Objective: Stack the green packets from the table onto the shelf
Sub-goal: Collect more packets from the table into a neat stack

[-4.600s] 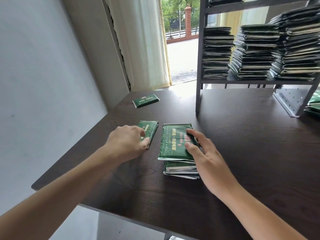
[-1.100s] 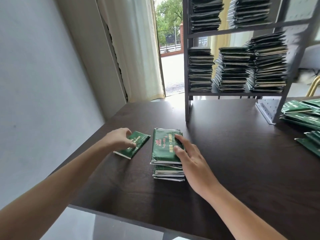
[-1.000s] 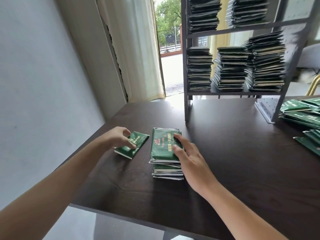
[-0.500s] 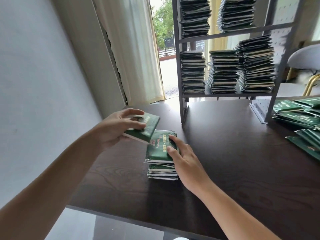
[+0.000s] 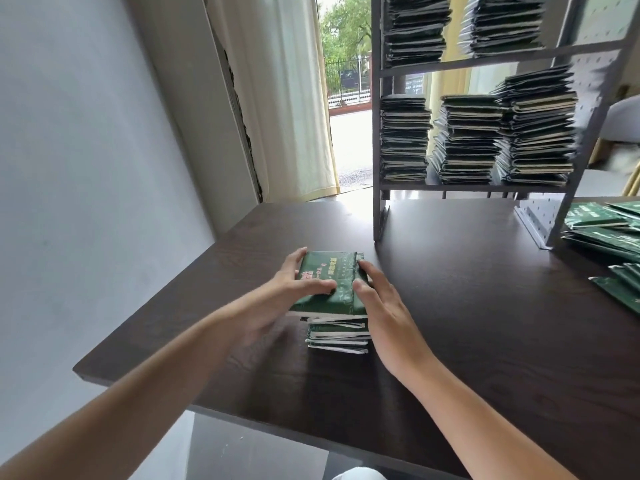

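Dark wood-grain table (image 5: 450, 323) set against a pale wall, with a curtained doorway (image 5: 277, 98) behind and a grey metal shelf unit (image 5: 377, 133) standing on the far part of the surface. Low pile of glossy green foil packets (image 5: 332, 296) near the table's front left corner, well apart from the shelf. Left hand (image 5: 294, 282) laid over the top packet, thumb across its printed face, fingers curled round the far left edge: gripping the pile. Right hand (image 5: 377, 299) pressed flat against the pile's right flank, fingers straight, holding nothing. Taller stacks of the same packets (image 5: 467, 140) already on the lower and upper shelves; loose green packets (image 5: 609, 237) spread at the table's right edge, beside the shelf's perforated side panel. Step in hand, as judged: squaring up a gathered pile before transfer. Next move likely calls for clamping the pile from both sides, lifting it level so the slippery layers do not slide apart, then setting it onto a shelf
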`<state>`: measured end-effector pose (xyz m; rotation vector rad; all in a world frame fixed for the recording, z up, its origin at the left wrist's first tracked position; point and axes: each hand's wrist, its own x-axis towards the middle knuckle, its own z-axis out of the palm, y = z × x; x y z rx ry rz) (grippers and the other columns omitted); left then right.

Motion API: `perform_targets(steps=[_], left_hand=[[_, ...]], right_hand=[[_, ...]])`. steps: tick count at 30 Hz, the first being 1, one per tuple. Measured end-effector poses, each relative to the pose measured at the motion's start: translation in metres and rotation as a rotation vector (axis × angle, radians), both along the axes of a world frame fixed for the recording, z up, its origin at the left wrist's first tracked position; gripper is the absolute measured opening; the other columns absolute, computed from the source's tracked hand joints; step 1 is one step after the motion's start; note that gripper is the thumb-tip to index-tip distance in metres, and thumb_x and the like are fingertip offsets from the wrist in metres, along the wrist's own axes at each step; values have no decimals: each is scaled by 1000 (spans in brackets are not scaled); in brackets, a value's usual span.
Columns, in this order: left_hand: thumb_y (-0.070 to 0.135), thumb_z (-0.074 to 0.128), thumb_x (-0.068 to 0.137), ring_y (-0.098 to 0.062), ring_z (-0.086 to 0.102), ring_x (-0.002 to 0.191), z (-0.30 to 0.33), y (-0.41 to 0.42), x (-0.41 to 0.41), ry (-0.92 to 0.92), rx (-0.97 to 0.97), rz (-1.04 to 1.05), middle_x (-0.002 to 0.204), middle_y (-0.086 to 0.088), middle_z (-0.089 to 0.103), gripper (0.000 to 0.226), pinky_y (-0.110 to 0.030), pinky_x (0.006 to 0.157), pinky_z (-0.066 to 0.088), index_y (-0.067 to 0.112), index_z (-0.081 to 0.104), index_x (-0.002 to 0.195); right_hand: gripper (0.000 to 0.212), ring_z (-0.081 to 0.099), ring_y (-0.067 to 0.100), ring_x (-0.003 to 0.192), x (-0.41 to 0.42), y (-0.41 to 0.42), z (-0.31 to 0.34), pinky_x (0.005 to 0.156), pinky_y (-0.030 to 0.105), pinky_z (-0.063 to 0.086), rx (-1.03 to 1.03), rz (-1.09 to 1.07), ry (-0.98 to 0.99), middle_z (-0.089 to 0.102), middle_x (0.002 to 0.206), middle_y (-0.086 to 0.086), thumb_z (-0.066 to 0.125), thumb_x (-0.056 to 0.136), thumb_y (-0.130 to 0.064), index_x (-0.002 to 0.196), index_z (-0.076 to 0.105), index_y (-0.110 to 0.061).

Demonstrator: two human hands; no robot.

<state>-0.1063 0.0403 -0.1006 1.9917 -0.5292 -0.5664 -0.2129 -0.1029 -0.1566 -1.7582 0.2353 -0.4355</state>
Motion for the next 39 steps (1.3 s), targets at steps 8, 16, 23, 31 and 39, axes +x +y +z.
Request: perform_targets(steps=[8,16,23,31,39], left_hand=[[21,75,61,-26,70,105,-12,-29,-34,275,-390,79,126,-9,66,100,-41,94,56,38,32,149],[7,61,92,-31,72,101,-9,-98,-64,377,-377,-6,121,-19,67,64,-41,82,60,34,36,144],[20,73,80,-32,70,101,-6,-186,-117,350,-308,-155,123,-22,67,66,-50,94,56,36,40,135],[45,80,60,-25,58,127,-34,-217,-133,233,-372,-162,144,1,51,82,-50,110,44,88,32,111],[5,60,93,-24,73,99,-31,-213,-127,249,-496,-228,110,-1,75,70,-39,94,56,39,40,150]], right_hand=[[49,51,-5,121,7,-5,5,96,17,42,270,32,-63,49,142,-11,46,97,-49,145,37,-42],[40,68,10,85,-34,-54,23,58,14,51,451,-109,-74,65,113,3,45,105,-17,144,45,-28],[31,71,14,91,-108,-131,31,78,31,55,407,-308,-40,72,106,-1,49,102,-15,120,58,-39],[30,71,4,94,-149,-153,34,83,21,54,140,-376,97,74,98,-15,54,102,-21,110,60,-50],[44,39,29,135,-185,-185,45,110,47,33,-896,-888,555,47,144,10,51,95,-26,140,52,-22]])
